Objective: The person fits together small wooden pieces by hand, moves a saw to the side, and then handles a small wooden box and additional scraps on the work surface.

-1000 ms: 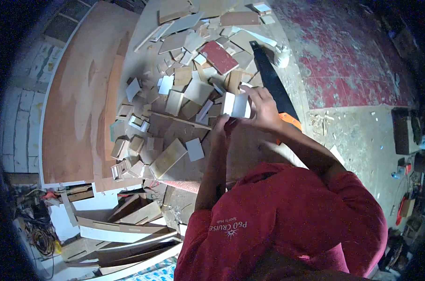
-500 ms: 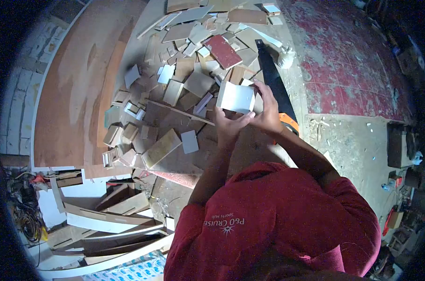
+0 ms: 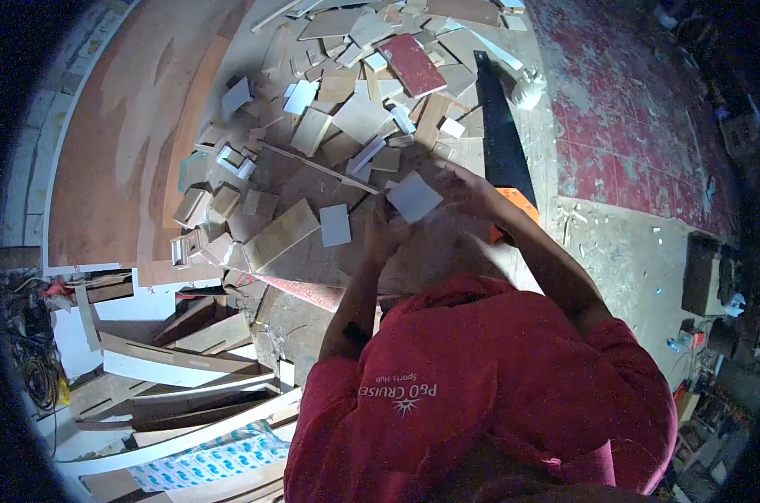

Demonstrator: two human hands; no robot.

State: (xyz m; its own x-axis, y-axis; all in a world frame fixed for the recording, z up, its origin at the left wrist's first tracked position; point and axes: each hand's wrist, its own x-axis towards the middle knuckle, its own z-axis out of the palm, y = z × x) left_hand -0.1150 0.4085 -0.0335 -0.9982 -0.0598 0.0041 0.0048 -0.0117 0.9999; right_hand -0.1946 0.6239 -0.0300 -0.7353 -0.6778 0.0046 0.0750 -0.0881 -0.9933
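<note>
A small pale block (image 3: 414, 198) sits between my hands, its flat face turned up. My left hand (image 3: 383, 230) is closed on its left side, the fingers dark and partly hidden. On its right side, my right hand (image 3: 472, 194) is apart from the block, blurred, with its fingers spread. A black-bladed handsaw (image 3: 504, 138) with an orange handle lies just beyond my right hand. Left of my left hand, a white rectangular piece (image 3: 335, 225) lies on the brown work surface (image 3: 292, 178).
Many wood offcuts cover the far part of the surface, among them a red board (image 3: 412, 65). A white container (image 3: 527, 89) stands beside the saw. A large brown panel (image 3: 137, 126) lies at left, with curved wooden pieces (image 3: 179, 365) below it.
The block has turned in my left hand and now shows a flat face instead of its hollow side. My right hand has come away from it. The whole view has shifted slightly.
</note>
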